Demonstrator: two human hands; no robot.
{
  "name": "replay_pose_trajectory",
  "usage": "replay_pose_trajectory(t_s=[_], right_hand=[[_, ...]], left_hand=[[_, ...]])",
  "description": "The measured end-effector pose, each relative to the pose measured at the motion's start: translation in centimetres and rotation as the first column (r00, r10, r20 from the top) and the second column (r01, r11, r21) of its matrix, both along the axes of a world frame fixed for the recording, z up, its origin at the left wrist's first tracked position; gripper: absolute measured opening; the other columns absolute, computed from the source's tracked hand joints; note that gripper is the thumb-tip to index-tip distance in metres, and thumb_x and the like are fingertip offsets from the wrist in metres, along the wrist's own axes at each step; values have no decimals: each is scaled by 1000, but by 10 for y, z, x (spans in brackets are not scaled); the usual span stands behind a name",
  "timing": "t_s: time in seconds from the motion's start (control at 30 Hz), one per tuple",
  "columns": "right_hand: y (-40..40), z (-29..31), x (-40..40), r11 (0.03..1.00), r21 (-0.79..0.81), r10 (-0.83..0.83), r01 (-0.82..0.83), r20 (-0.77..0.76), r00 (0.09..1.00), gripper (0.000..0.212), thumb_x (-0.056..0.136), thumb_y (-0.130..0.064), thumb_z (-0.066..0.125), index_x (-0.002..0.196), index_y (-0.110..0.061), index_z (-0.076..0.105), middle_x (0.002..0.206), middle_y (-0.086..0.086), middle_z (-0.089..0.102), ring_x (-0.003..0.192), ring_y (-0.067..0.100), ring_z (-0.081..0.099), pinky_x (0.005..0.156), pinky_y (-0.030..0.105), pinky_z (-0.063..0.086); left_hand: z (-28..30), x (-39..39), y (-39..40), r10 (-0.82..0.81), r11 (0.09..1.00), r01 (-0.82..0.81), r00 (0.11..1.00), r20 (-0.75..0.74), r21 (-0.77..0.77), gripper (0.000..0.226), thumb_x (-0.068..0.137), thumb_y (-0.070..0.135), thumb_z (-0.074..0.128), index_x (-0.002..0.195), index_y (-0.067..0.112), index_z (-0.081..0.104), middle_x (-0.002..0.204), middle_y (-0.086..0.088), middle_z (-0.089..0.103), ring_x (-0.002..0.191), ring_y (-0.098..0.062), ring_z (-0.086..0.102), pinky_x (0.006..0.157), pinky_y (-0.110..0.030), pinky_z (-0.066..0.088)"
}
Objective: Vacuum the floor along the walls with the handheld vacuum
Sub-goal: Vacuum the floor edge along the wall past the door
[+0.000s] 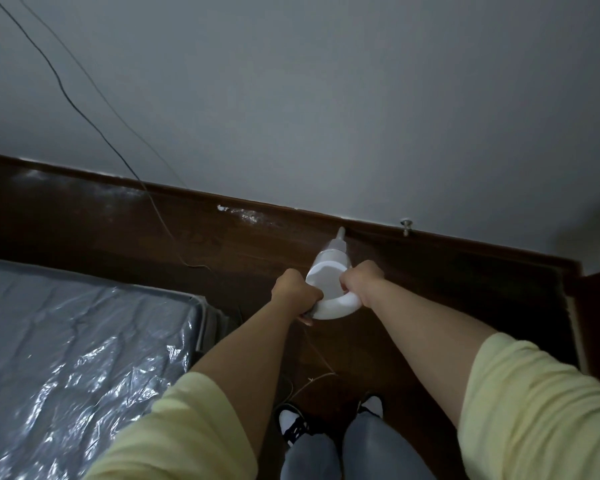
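A white handheld vacuum (pixel 329 277) points away from me, its narrow nozzle tip touching the dark wooden floor (pixel 118 230) right where it meets the grey wall (pixel 326 116). My left hand (pixel 297 292) grips the left side of the vacuum's looped handle. My right hand (pixel 361 280) grips the handle's right side. Both forearms reach forward out of pale yellow sleeves. A thin cord (pixel 317 356) trails from the vacuum's rear down toward my feet.
A mattress wrapped in shiny plastic (pixel 77 358) fills the lower left. Thin cables (pixel 84 109) hang down the wall to the floor. A small metal door stop (pixel 406 225) sits at the wall base on the right. White dust patches (pixel 250 216) lie along the wall. A dark door frame (pixel 575 323) stands at right.
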State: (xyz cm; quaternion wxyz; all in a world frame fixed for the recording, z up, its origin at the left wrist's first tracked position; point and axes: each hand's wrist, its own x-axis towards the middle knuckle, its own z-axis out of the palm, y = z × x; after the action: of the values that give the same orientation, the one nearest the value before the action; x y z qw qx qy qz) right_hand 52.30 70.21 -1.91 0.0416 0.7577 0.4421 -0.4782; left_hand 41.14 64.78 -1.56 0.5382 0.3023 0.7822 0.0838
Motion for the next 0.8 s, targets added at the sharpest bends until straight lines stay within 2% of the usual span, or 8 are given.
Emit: replay_pose_trajectory(t_s=[0.07, 0.3, 0.43, 0.5, 0.57, 0.67, 0.8], right_hand=[[2, -1, 12, 1000, -4, -12, 12, 8, 1000, 31, 91, -10, 55, 122, -7, 56, 116, 14, 60, 102, 26, 62, 74, 30, 47], [5, 4, 44, 999, -19, -42, 42, 13, 999, 32, 91, -12, 56, 123, -8, 54, 117, 14, 60, 102, 26, 62, 77, 31, 50], [3, 6, 63, 997, -23, -71, 72, 49, 996, 31, 91, -12, 56, 122, -8, 54, 117, 14, 60, 102, 26, 62, 78, 32, 50], [3, 7, 67, 996, -19, -87, 88, 68, 994, 31, 91, -12, 57, 122, -8, 55, 117, 14, 59, 103, 26, 62, 77, 32, 49], [0, 8, 63, 994, -21, -103, 105, 76, 992, 31, 91, -11, 56, 122, -8, 54, 118, 14, 59, 104, 26, 62, 75, 31, 49], [-5, 8, 45, 992, -19, -127, 128, 65, 990, 30, 92, -11, 55, 122, -9, 54, 118, 14, 60, 104, 26, 62, 77, 32, 50], [-18, 8, 6, 988, -27, -150, 151, 50, 987, 29, 93, -9, 52, 122, -7, 56, 120, 14, 59, 106, 26, 61, 78, 31, 50]], left_hand=[[0, 11, 4, -38, 999, 38, 999, 26, -14, 30, 88, 10, 61, 115, -1, 53, 114, -23, 60, 55, -22, 61, 40, -24, 52], [8, 40, 12, -72, 997, 72, 997, 16, -20, 32, 89, 12, 61, 116, -2, 53, 114, -25, 60, 53, -23, 61, 39, -24, 52], [7, 60, 14, -118, 993, 119, 992, 49, -7, 31, 89, 12, 61, 117, 3, 51, 119, -22, 58, 71, -25, 65, 46, -24, 53], [4, 64, 13, -143, 989, 145, 987, 73, -20, 33, 90, 13, 60, 119, 2, 50, 120, -23, 57, 69, -24, 65, 46, -23, 52], [3, 60, 12, -163, 986, 165, 984, 77, -30, 35, 90, 13, 59, 122, 1, 50, 120, -23, 58, 69, -24, 66, 44, -22, 51], [3, 41, 11, -190, 981, 191, 981, 50, -26, 37, 91, 13, 58, 124, 0, 49, 121, -23, 58, 58, -18, 62, 44, -20, 51], [2, 0, 3, -216, 976, 216, 976, 11, -22, 35, 91, 13, 58, 121, -2, 52, 118, -23, 60, 54, -18, 61, 45, -21, 53]])
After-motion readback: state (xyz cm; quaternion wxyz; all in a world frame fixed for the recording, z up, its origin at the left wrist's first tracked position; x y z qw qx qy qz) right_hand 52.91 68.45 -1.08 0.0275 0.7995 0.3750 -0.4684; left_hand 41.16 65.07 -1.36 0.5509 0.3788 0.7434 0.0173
